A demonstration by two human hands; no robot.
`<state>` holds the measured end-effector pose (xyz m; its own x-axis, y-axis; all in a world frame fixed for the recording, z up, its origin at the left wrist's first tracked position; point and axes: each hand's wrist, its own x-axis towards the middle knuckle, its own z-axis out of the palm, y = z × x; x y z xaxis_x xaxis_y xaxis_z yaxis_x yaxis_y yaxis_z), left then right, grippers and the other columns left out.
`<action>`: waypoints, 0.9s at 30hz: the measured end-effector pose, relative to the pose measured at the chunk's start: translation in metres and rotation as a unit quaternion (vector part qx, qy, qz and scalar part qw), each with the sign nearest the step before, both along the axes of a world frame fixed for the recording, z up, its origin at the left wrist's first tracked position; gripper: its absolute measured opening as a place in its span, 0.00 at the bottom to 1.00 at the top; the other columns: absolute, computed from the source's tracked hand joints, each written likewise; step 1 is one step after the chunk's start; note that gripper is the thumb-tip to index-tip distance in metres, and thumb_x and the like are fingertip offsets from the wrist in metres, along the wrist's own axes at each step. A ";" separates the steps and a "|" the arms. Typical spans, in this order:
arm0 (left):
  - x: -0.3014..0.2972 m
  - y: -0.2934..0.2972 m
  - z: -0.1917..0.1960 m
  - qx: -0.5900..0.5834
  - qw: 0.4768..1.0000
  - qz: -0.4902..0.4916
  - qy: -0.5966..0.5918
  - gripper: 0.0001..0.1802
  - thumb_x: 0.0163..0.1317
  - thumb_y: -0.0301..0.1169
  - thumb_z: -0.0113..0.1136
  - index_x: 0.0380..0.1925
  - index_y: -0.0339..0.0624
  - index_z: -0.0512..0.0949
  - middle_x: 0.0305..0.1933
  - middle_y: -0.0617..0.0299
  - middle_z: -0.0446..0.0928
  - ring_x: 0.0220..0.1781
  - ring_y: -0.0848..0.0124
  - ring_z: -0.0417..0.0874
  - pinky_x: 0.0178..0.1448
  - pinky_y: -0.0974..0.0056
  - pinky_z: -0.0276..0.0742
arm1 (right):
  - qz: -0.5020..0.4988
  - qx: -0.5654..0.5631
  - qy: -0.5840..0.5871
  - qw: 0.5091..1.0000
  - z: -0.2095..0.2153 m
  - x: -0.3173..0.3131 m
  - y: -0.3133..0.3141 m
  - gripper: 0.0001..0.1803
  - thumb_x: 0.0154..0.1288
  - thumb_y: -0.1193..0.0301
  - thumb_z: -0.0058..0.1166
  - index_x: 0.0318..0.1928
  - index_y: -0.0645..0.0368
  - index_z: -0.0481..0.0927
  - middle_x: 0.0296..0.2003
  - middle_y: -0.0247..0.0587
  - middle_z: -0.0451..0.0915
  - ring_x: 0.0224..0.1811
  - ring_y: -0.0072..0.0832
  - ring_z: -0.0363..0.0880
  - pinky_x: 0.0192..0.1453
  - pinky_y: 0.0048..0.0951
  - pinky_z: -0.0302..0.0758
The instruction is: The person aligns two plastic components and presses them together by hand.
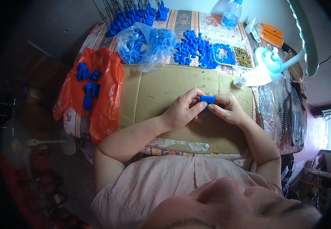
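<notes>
Over the cardboard sheet, both of my hands meet around a small blue plastic block. My left hand pinches its left side, the thumb pressed near its lower edge. From the other side, my right hand grips it between thumb and curled fingers. Its flat rectangular top shows, while my fingers hide most of its underside. To the left, several similar blue plastic pieces lie on a red plastic bag.
Beyond the cardboard are a clear bag of blue parts, a pile of small blue pieces, a tray of tiny blue parts and brass-coloured pins. Blue pieces with black springs, a water bottle and a lit lamp stand around.
</notes>
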<state>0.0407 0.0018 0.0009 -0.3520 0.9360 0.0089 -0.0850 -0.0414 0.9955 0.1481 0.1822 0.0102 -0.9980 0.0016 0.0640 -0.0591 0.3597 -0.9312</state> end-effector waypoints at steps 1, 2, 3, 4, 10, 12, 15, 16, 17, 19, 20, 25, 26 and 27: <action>-0.001 0.000 0.000 0.000 1.000 0.000 -0.001 0.10 0.69 0.33 0.49 0.45 0.40 0.66 0.36 0.66 0.72 0.33 0.82 0.73 0.32 0.75 0.74 | 0.000 0.001 0.003 1.000 0.000 0.000 0.000 0.11 0.62 0.66 0.56 0.31 0.62 0.79 0.15 0.29 0.68 0.19 0.14 0.62 0.22 0.24 0.59; -0.001 0.000 0.001 -0.004 1.000 -0.003 -0.001 0.10 0.69 0.33 0.49 0.45 0.40 0.66 0.37 0.66 0.72 0.33 0.82 0.73 0.32 0.75 0.74 | -0.001 0.002 0.006 1.000 0.000 -0.001 0.000 0.11 0.62 0.67 0.56 0.31 0.62 0.80 0.16 0.29 0.68 0.19 0.14 0.62 0.22 0.24 0.59; -0.001 -0.001 0.002 -0.008 1.000 -0.005 0.001 0.10 0.69 0.33 0.48 0.45 0.40 0.66 0.37 0.66 0.72 0.33 0.83 0.73 0.32 0.75 0.74 | 0.000 0.003 0.007 1.000 0.000 0.000 0.000 0.11 0.62 0.67 0.56 0.31 0.62 0.80 0.16 0.29 0.68 0.19 0.14 0.62 0.22 0.24 0.59; 0.000 -0.001 0.002 -0.007 1.000 -0.004 0.002 0.10 0.69 0.33 0.48 0.45 0.40 0.66 0.37 0.66 0.72 0.33 0.83 0.73 0.32 0.75 0.74 | 0.002 0.007 0.005 1.000 0.001 0.000 0.000 0.10 0.62 0.67 0.56 0.31 0.62 0.80 0.16 0.29 0.69 0.20 0.14 0.63 0.22 0.24 0.60; 0.000 0.000 0.001 -0.002 1.000 0.001 0.007 0.10 0.69 0.33 0.48 0.45 0.40 0.66 0.37 0.66 0.72 0.34 0.83 0.73 0.32 0.75 0.75 | 0.000 0.001 -0.011 1.000 0.003 0.000 0.000 0.11 0.62 0.66 0.56 0.32 0.62 0.80 0.16 0.29 0.69 0.20 0.14 0.63 0.23 0.24 0.60; 0.000 0.000 0.002 -0.003 1.000 0.000 0.006 0.10 0.69 0.33 0.49 0.45 0.40 0.66 0.37 0.66 0.72 0.34 0.83 0.73 0.32 0.75 0.75 | 0.001 0.007 -0.013 1.000 0.003 0.000 0.000 0.11 0.62 0.66 0.56 0.32 0.62 0.80 0.16 0.29 0.69 0.20 0.14 0.63 0.23 0.24 0.60; 0.000 0.000 0.001 -0.001 1.000 0.002 0.012 0.10 0.69 0.33 0.49 0.45 0.40 0.66 0.37 0.66 0.72 0.34 0.83 0.73 0.32 0.75 0.75 | 0.000 0.013 -0.006 1.000 0.003 0.000 0.000 0.11 0.62 0.66 0.56 0.32 0.63 0.80 0.16 0.29 0.69 0.20 0.14 0.63 0.22 0.24 0.60; 0.000 -0.001 0.001 -0.001 1.000 0.002 0.012 0.10 0.69 0.33 0.49 0.45 0.40 0.66 0.37 0.66 0.72 0.34 0.83 0.73 0.32 0.75 0.75 | -0.001 0.005 -0.008 1.000 0.003 0.000 -0.001 0.11 0.62 0.66 0.56 0.32 0.63 0.80 0.16 0.29 0.69 0.20 0.14 0.63 0.22 0.24 0.60; 0.000 -0.001 0.000 -0.002 1.000 0.002 0.008 0.10 0.69 0.33 0.49 0.45 0.40 0.66 0.37 0.66 0.72 0.34 0.83 0.73 0.32 0.75 0.75 | -0.003 -0.002 -0.010 1.000 0.003 0.000 -0.001 0.11 0.62 0.66 0.56 0.31 0.63 0.80 0.16 0.29 0.69 0.19 0.14 0.63 0.22 0.24 0.60; 0.000 -0.001 0.001 -0.002 1.000 0.001 0.004 0.10 0.69 0.33 0.49 0.45 0.40 0.66 0.37 0.66 0.72 0.34 0.83 0.73 0.32 0.75 0.75 | -0.003 0.003 -0.008 1.000 0.002 0.000 0.000 0.11 0.62 0.66 0.56 0.31 0.63 0.80 0.16 0.29 0.69 0.19 0.14 0.63 0.22 0.24 0.60; 0.000 0.000 0.002 -0.003 1.000 -0.001 0.003 0.10 0.69 0.33 0.49 0.45 0.40 0.66 0.37 0.66 0.72 0.34 0.83 0.73 0.32 0.75 0.75 | -0.003 0.008 -0.006 1.000 0.002 0.000 0.000 0.11 0.62 0.66 0.56 0.31 0.62 0.80 0.15 0.29 0.69 0.19 0.14 0.63 0.22 0.24 0.60; 0.000 -0.001 0.003 -0.006 1.000 -0.001 0.003 0.10 0.69 0.32 0.49 0.45 0.40 0.66 0.37 0.66 0.72 0.33 0.83 0.73 0.32 0.75 0.74 | -0.001 0.007 0.001 1.000 0.000 0.000 0.000 0.11 0.62 0.66 0.56 0.29 0.63 0.79 0.15 0.29 0.68 0.19 0.14 0.62 0.22 0.24 0.59; 0.001 -0.001 0.001 -0.005 1.000 0.001 0.003 0.10 0.69 0.33 0.49 0.45 0.40 0.66 0.37 0.66 0.72 0.33 0.83 0.73 0.32 0.75 0.74 | 0.000 0.008 0.004 1.000 0.000 0.000 0.001 0.12 0.62 0.66 0.56 0.28 0.63 0.78 0.15 0.29 0.68 0.19 0.13 0.62 0.22 0.24 0.59; 0.001 0.000 0.000 -0.005 1.000 0.002 0.004 0.10 0.69 0.33 0.49 0.45 0.40 0.66 0.37 0.66 0.72 0.33 0.83 0.73 0.32 0.75 0.74 | 0.000 0.008 0.004 1.000 0.000 0.000 0.000 0.12 0.62 0.66 0.56 0.28 0.63 0.78 0.15 0.29 0.68 0.19 0.13 0.62 0.22 0.24 0.59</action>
<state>0.0412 0.0014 0.0013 -0.3561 0.9344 0.0021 -0.0763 -0.0313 0.9966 0.1481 0.1826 0.0098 -0.9974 0.0010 0.0721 -0.0665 0.3753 -0.9245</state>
